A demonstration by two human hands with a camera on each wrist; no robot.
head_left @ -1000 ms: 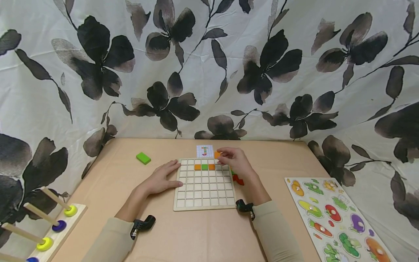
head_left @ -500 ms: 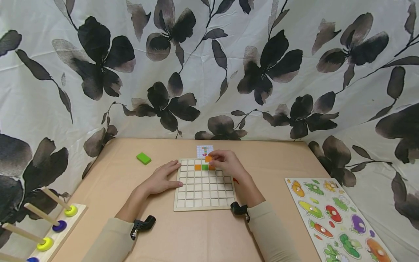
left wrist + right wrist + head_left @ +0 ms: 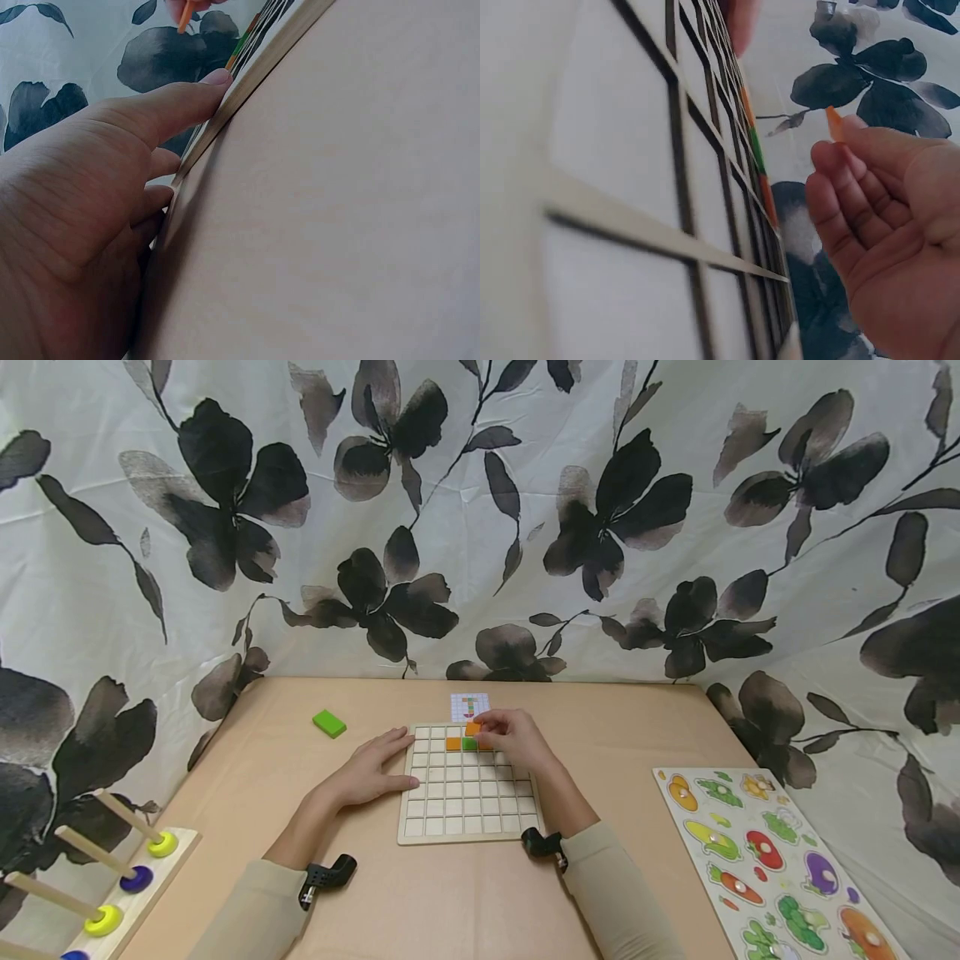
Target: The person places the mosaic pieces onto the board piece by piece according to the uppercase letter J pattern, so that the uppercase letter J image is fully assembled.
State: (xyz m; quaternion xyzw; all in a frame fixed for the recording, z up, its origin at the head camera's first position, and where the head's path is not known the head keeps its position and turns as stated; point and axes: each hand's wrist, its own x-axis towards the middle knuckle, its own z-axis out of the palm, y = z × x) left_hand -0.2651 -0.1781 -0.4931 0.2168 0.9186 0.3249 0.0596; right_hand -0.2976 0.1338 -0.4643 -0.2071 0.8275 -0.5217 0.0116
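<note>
A white grid board (image 3: 457,793) lies on the table, with an orange tile (image 3: 453,744), a green tile (image 3: 469,744) and another orange tile, partly covered by fingers, in one row near its far edge. My right hand (image 3: 519,737) pinches a loose orange tile (image 3: 834,122) between thumb and fingers, above the board's far edge; the right wrist view shows it clear of the surface. At the board's left edge rests my left hand (image 3: 372,768), fingers extended and thumb touching the rim (image 3: 247,86). Just behind the board is a small pattern card (image 3: 469,705), its lower part covered.
A green block (image 3: 329,722) lies on the table at the far left. A wooden peg stand with coloured rings (image 3: 153,877) is at the near left. On the right lies a vegetable puzzle board (image 3: 738,835). A floral cloth (image 3: 480,527) hangs behind the table.
My right hand has carried the orange tile leftward from the board's far right corner, then slightly lower over the far edge. The left hand has stayed in place.
</note>
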